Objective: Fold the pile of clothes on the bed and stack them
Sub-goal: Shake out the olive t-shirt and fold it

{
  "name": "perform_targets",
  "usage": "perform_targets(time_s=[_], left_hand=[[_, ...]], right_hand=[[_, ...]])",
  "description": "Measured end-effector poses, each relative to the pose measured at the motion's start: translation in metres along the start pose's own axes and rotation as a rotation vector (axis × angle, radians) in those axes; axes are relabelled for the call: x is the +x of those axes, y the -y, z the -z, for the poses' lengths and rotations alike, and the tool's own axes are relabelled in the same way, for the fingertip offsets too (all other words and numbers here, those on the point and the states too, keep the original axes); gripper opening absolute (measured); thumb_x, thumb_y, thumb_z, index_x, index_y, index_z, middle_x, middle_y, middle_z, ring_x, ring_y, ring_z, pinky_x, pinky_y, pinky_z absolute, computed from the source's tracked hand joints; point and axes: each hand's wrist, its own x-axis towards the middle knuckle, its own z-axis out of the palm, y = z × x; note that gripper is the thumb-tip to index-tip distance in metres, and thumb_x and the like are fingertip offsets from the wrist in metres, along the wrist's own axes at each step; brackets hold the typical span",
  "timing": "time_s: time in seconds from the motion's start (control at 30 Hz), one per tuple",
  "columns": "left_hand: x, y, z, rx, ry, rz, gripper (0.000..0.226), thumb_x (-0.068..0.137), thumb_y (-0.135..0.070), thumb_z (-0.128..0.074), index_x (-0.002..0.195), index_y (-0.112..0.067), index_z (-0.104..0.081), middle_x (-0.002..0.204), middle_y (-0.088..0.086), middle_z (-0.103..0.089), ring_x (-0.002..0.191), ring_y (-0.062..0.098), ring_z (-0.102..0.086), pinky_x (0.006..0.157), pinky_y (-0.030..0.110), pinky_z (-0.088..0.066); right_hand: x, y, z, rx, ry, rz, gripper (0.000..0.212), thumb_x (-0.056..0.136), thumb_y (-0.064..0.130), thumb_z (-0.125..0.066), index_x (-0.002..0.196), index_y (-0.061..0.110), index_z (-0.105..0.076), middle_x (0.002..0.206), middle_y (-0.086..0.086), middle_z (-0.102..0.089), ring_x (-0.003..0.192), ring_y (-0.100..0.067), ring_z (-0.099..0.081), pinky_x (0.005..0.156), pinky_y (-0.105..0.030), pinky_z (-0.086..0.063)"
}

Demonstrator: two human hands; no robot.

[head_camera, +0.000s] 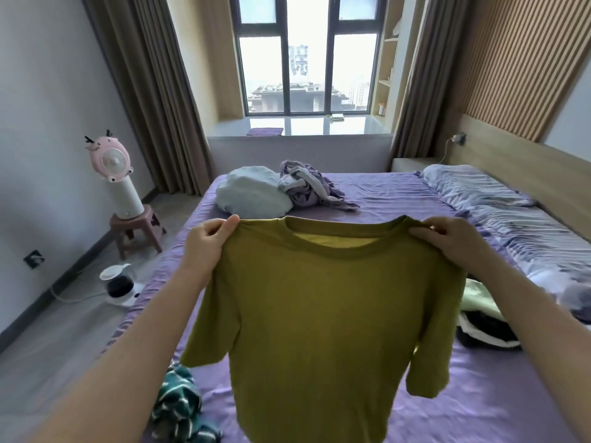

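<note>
Two bare forearms reach up from the bottom corners of the view, and between them hangs an olive-green T-shirt, held up in the air over the purple bed. At about ten o'clock from the shirt's middle the left hand pinches the shoulder seam between thumb and curled fingers; at about two o'clock the right hand pinches the other shoulder the same way. Both sleeves dangle free and the hem drops out of view at six o'clock.

Outward from there, a teal patterned garment lies crumpled at seven o'clock, and a pale green and black heap sits at three o'clock, partly hidden by the shirt. A light blue and lilac bundle rests near the far edge at twelve o'clock. On the floor at nine o'clock stand a pink fan on a stool and a kettle.

I judge the risk to be in laying the shirt down: the unfolded clothes crowd both sides, so the hem or a sleeve could land on them and wrinkle, and a light pinch could let one shoulder slip.
</note>
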Motion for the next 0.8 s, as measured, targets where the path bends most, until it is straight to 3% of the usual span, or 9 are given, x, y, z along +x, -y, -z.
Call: perform_targets(time_s=[0.07, 0.17, 0.27, 0.37, 0.5, 0.7, 0.77, 0.8], left_hand=[[0.013, 0.011, -0.011, 0.018, 0.021, 0.032, 0.024, 0.088, -0.034, -0.067, 0.081, -0.012, -0.071, 0.079, 0.007, -0.065, 0.078, 0.018, -0.056, 0.075, 0.035, -0.047], [0.026, 0.053, -0.035, 0.08, 0.115, 0.168, 0.023, 0.088, -0.026, -0.067, 0.085, -0.003, -0.068, 0.077, 0.007, -0.063, 0.076, 0.018, -0.054, 0.074, 0.034, -0.045], [0.032, 0.119, -0.06, 0.188, 0.163, 0.319, 0.019, 0.088, -0.019, -0.069, 0.09, 0.0, -0.068, 0.082, 0.009, -0.062, 0.079, 0.018, -0.054, 0.074, 0.03, -0.042], [0.034, 0.185, -0.082, 0.312, 0.209, 0.46, 0.011, 0.085, -0.017, -0.072, 0.084, -0.006, -0.068, 0.079, 0.005, -0.064, 0.077, 0.017, -0.055, 0.069, 0.027, -0.04], [0.04, 0.248, -0.1, 0.416, 0.236, 0.594, 0.01, 0.082, -0.018, -0.075, 0.076, -0.02, -0.067, 0.072, -0.006, -0.064, 0.073, 0.012, -0.056, 0.062, 0.021, -0.042], [0.059, 0.302, -0.115, 0.532, 0.305, 0.708, 0.011, 0.079, -0.024, -0.078, 0.082, -0.016, -0.07, 0.077, -0.001, -0.068, 0.073, 0.014, -0.06, 0.069, 0.029, -0.045], [0.07, 0.318, -0.117, 0.577, 0.317, 0.718, 0.011, 0.08, -0.027, -0.077, 0.083, -0.019, -0.07, 0.079, -0.003, -0.069, 0.076, 0.013, -0.061, 0.07, 0.028, -0.044], [0.076, 0.327, -0.119, 0.593, 0.315, 0.71, 0.009, 0.081, -0.028, -0.075, 0.083, -0.021, -0.07, 0.079, -0.004, -0.069, 0.078, 0.013, -0.061, 0.07, 0.028, -0.044]], right_hand=[[0.018, -0.006, -0.014, 0.017, 0.008, 0.009, 0.007, 0.086, 0.036, -0.067, 0.083, 0.03, -0.066, 0.072, 0.007, -0.062, 0.072, -0.008, -0.055, 0.064, -0.018, -0.036], [0.044, -0.031, -0.056, 0.043, 0.157, -0.036, 0.003, 0.092, 0.028, -0.061, 0.092, 0.028, -0.064, 0.083, 0.003, -0.063, 0.077, -0.011, -0.055, 0.066, -0.013, -0.038], [0.062, -0.08, -0.117, 0.05, 0.347, -0.121, 0.013, 0.096, 0.016, -0.055, 0.1, 0.023, -0.064, 0.095, -0.007, -0.065, 0.088, -0.023, -0.058, 0.079, -0.029, -0.042], [0.067, -0.132, -0.179, 0.045, 0.452, -0.22, 0.016, 0.095, 0.012, -0.056, 0.104, 0.019, -0.067, 0.091, 0.001, -0.063, 0.085, -0.014, -0.055, 0.066, -0.018, -0.036], [0.076, -0.185, -0.238, 0.075, 0.499, -0.357, 0.007, 0.09, 0.018, -0.064, 0.089, 0.025, -0.064, 0.084, 0.002, -0.063, 0.08, -0.013, -0.056, 0.058, -0.011, -0.038], [0.099, -0.224, -0.297, 0.189, 0.54, -0.422, 0.012, 0.095, 0.017, -0.057, 0.094, 0.028, -0.059, 0.093, 0.002, -0.064, 0.094, -0.015, -0.059, 0.066, -0.022, -0.037], [0.103, -0.231, -0.314, 0.2, 0.583, -0.462, 0.011, 0.093, 0.024, -0.06, 0.102, 0.029, -0.057, 0.098, 0.003, -0.063, 0.091, -0.013, -0.059, 0.065, -0.015, -0.039], [0.104, -0.235, -0.324, 0.204, 0.616, -0.487, 0.021, 0.091, 0.026, -0.063, 0.111, 0.026, -0.056, 0.102, 0.003, -0.062, 0.091, -0.01, -0.059, 0.068, -0.012, -0.04]])
